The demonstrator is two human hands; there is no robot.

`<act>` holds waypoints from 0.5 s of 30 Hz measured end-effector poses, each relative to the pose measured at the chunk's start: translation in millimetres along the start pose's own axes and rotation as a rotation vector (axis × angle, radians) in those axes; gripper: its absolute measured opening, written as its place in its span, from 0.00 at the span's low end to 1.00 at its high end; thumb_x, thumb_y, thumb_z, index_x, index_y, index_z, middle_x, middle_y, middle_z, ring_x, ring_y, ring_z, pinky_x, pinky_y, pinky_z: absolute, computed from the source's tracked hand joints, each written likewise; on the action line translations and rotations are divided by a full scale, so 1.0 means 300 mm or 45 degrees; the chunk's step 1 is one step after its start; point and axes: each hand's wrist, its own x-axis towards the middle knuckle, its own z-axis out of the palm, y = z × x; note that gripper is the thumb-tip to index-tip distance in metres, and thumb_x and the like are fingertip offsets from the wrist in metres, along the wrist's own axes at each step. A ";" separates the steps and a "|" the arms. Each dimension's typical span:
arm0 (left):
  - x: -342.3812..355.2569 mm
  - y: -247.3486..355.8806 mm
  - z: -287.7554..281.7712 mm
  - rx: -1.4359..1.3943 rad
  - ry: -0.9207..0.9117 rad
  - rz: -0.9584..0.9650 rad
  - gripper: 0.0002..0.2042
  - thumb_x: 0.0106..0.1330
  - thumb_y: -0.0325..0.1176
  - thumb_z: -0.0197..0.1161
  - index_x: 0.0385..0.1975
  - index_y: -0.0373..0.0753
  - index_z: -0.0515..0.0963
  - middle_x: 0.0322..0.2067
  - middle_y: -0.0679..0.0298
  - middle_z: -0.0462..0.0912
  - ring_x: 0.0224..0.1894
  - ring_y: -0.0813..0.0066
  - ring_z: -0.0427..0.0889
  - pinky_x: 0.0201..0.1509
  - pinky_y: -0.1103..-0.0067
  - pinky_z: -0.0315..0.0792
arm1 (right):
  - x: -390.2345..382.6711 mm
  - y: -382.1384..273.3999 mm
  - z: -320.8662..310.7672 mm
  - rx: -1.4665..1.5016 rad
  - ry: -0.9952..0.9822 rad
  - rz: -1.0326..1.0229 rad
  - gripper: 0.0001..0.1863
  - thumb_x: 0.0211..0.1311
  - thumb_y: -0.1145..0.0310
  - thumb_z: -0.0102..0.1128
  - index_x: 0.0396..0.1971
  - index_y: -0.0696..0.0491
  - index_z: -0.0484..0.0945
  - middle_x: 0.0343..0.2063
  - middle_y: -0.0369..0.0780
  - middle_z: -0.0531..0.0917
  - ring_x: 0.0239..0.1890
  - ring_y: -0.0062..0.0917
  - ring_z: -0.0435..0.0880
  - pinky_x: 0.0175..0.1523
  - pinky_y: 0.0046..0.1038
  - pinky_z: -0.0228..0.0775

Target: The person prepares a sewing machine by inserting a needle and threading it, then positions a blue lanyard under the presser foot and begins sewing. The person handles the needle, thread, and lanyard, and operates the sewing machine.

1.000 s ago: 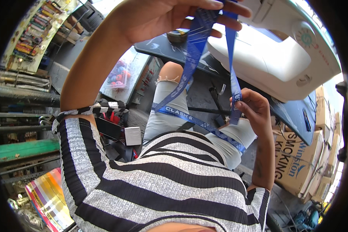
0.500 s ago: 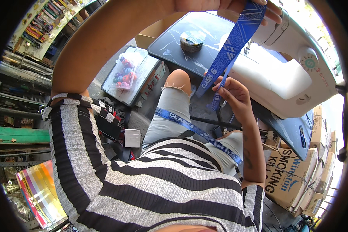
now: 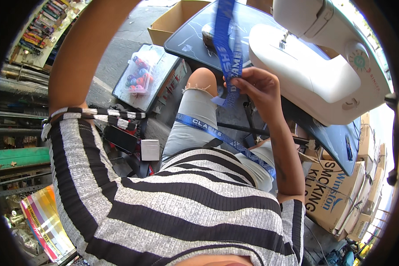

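A blue printed lanyard strap point(image 3: 223, 31) hangs doubled in front of me, its upper part running out past the top edge. My right hand point(image 3: 260, 86) pinches it near its lower ends, thumb against fingers. My left forearm point(image 3: 93, 48) reaches up and out of the picture, so the left hand is hidden. Another blue strap point(image 3: 204, 127) lies across my thighs. Close beyond the right hand stands a white sewing machine point(image 3: 292, 82) on a dark marble-patterned table point(image 3: 186, 42). Behind the hanging strap, a round roll point(image 3: 208, 37) shows only in part.
Left of my knee, a clear plastic box of coloured balls point(image 3: 138, 79) rests on a flat-topped case point(image 3: 157, 60). A small white box point(image 3: 150, 150) and a dark phone point(image 3: 121, 138) are beside my thigh. Cardboard boxes point(image 3: 326, 190) are stacked at right; an open carton point(image 3: 173, 20) stands behind.
My left hand has gone up out of view. The strap and my right hand have shifted left, and the strap hangs more upright. The view has moved slightly.
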 end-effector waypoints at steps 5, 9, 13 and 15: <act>-0.242 -0.096 -0.181 0.709 0.084 -0.628 0.26 0.71 0.55 0.54 0.42 0.33 0.81 0.36 0.55 0.86 0.37 0.71 0.87 0.39 0.79 0.81 | 0.028 -0.095 0.049 0.008 -0.056 -0.115 0.05 0.62 0.83 0.65 0.37 0.61 0.83 0.36 0.41 0.88 0.39 0.20 0.87 0.48 0.23 0.81; -0.490 -0.180 -0.031 0.503 -0.108 -0.719 0.42 0.68 0.73 0.41 0.30 0.34 0.84 0.26 0.59 0.87 0.29 0.71 0.89 0.31 0.80 0.80 | 0.087 -0.148 0.111 -0.050 -0.059 -0.207 0.17 0.59 0.82 0.69 0.48 0.59 0.79 0.38 0.43 0.88 0.41 0.21 0.88 0.50 0.23 0.81; -0.587 -0.262 0.287 -0.220 -0.057 -0.386 0.17 0.73 0.36 0.61 0.53 0.28 0.78 0.47 0.54 0.86 0.50 0.68 0.85 0.59 0.73 0.78 | 0.170 -0.149 0.174 -0.046 -0.063 -0.214 0.22 0.58 0.78 0.72 0.52 0.58 0.77 0.38 0.45 0.88 0.41 0.23 0.88 0.50 0.24 0.82; -0.578 -0.276 0.389 -0.443 0.092 -0.248 0.16 0.73 0.33 0.61 0.53 0.29 0.78 0.44 0.53 0.87 0.48 0.66 0.87 0.55 0.72 0.81 | 0.201 -0.147 0.188 -0.218 -0.100 -0.179 0.22 0.60 0.74 0.72 0.54 0.57 0.77 0.38 0.44 0.88 0.42 0.24 0.88 0.49 0.24 0.81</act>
